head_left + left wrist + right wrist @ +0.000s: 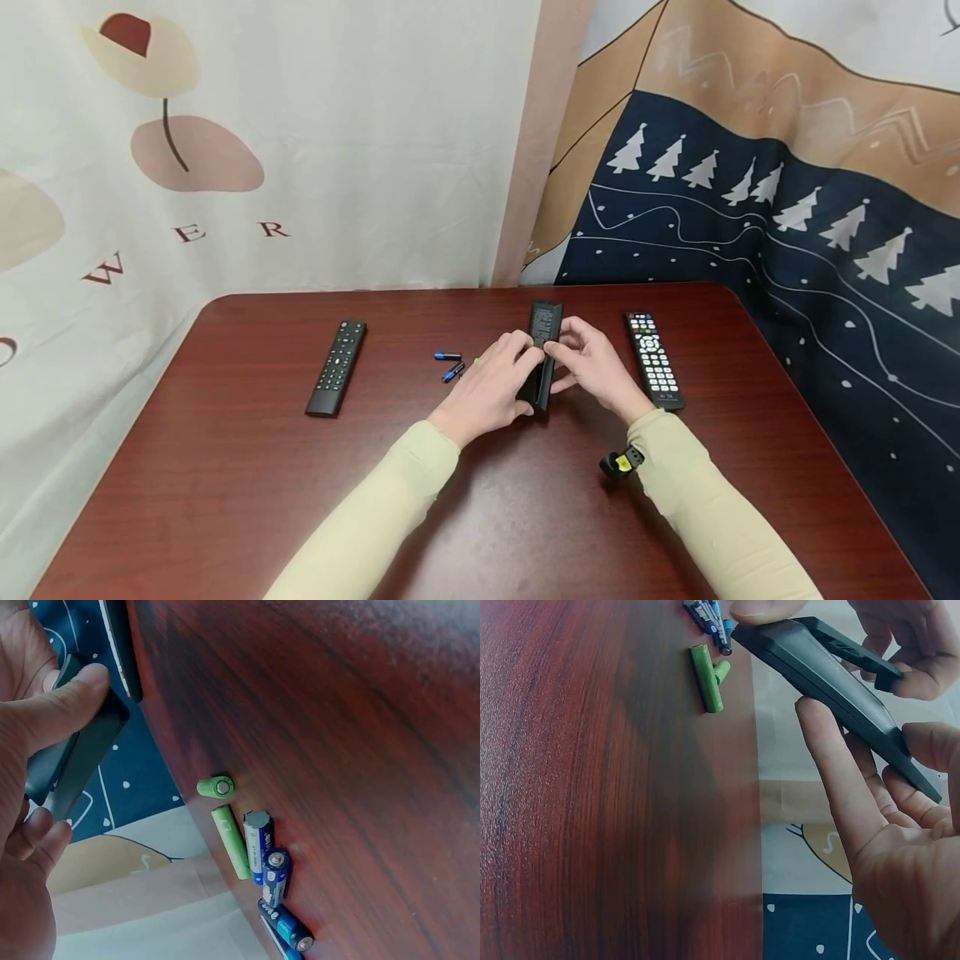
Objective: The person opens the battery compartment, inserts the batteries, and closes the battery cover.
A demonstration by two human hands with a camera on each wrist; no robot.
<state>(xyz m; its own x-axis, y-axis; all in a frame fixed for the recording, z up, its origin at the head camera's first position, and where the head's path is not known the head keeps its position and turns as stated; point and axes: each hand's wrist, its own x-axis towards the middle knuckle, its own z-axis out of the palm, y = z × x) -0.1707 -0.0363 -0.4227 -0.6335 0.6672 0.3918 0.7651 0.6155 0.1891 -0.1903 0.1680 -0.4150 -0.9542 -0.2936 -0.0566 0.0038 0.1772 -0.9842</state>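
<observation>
The left hand [491, 375] and right hand [592, 362] pinched the black remote [547, 319] above the wood-grained worktop [225, 483], between 2 other slim, buttoned remotes [337, 368]. The right wrist view showed a thin cover [847, 649] angled away from the remote's smooth, tapered body, its end at the left hand's fingertips. Both wrist views showed 2 green cylindrical batteries [231, 841], mostly hidden in the head view, near glossy blue batteries [287, 926].
</observation>
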